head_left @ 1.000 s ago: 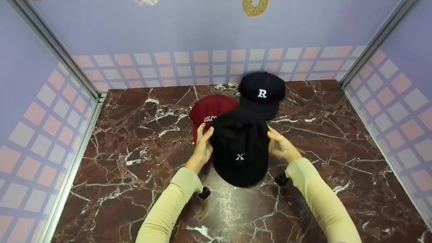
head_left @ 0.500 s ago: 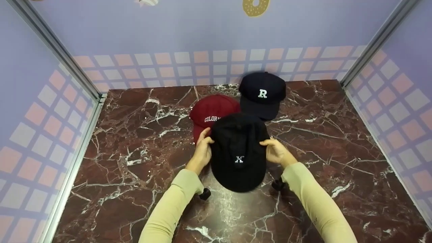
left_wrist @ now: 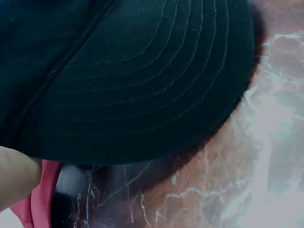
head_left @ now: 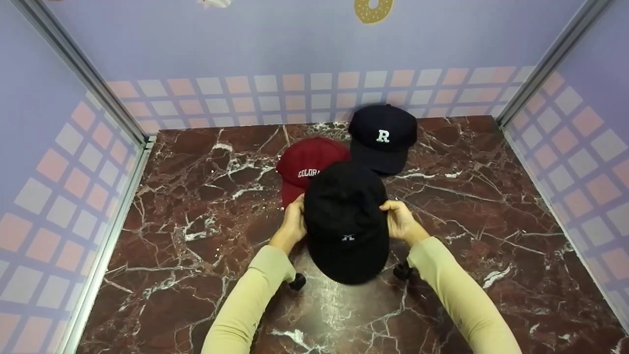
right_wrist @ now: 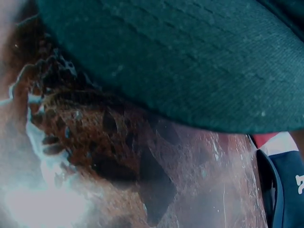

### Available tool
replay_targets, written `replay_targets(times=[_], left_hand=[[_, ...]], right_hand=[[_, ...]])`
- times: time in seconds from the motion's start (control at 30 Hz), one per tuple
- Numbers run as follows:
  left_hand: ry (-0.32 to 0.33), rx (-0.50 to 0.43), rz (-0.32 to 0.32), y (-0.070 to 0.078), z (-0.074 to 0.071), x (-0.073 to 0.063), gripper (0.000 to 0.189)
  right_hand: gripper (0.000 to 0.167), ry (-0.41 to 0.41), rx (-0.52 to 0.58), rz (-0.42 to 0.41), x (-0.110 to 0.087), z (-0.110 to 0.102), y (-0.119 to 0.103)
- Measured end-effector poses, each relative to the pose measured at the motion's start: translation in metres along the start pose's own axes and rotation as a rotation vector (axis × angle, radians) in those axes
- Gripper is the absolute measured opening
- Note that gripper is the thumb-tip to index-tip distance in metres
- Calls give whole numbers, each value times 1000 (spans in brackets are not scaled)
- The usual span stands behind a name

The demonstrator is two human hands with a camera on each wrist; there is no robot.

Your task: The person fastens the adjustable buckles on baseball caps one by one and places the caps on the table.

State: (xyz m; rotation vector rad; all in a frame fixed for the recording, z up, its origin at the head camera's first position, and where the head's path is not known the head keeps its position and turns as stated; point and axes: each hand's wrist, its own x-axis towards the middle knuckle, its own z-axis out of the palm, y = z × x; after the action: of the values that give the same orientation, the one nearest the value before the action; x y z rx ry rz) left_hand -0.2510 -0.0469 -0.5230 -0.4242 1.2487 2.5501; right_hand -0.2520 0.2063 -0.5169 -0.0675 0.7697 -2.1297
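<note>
A black baseball cap [head_left: 346, 211] with a small white embroidered mark is held between both hands, its brim toward the person. My left hand [head_left: 293, 223] grips its left side; its fingertips are hidden by the cap. On the opposite side my right hand [head_left: 403, 221] pinches the cap's edge with the thumb on top. Curved stitching lines run along the brim [left_wrist: 156, 95] in the left wrist view. Behind the held cap, partly covered by it, lies a dark red cap [head_left: 314, 155] with white lettering.
A navy cap [head_left: 383, 128] with a white R sits at the back, against the tiled-pattern wall [head_left: 265, 44]. Brown-red marbled tabletop [head_left: 196, 275] spreads around the caps. Side panels [head_left: 34, 162] with metal edging close in the left and right.
The black cap has come slightly toward the person, and its front now tips so the white mark looks flatter. The left fingers have slid behind its edge. The other caps stay put.
</note>
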Motion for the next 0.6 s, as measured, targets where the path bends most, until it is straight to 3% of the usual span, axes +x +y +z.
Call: replay_targets(times=[0.13, 0.23, 0.27, 0.3, 0.4, 0.5, 0.53, 0.6], left_hand=[[29, 26, -80, 1, 3, -2, 30], [67, 47, -145, -4, 0, 6, 22], [63, 48, -153, -7, -4, 10, 21], [16, 26, -144, -15, -17, 24, 17], [-39, 5, -110, -25, -32, 40, 31], [-72, 9, -66, -22, -29, 35, 37], [-50, 38, -67, -13, -18, 22, 34], [-76, 71, -64, -5, -11, 11, 35]], right_hand=[[26, -11, 16, -10, 0, 1, 1], [24, -48, 24, -19, 1, -2, 2], [23, -61, 32, -24, 1, -3, 2], [21, -65, 34, -33, 1, -4, 2], [20, -38, 10, -81, 1, -8, 1], [23, 67, -57, -163, 2, -8, 0], [23, 113, -92, -195, 3, -8, 0], [33, 207, -172, -240, 4, -6, -1]])
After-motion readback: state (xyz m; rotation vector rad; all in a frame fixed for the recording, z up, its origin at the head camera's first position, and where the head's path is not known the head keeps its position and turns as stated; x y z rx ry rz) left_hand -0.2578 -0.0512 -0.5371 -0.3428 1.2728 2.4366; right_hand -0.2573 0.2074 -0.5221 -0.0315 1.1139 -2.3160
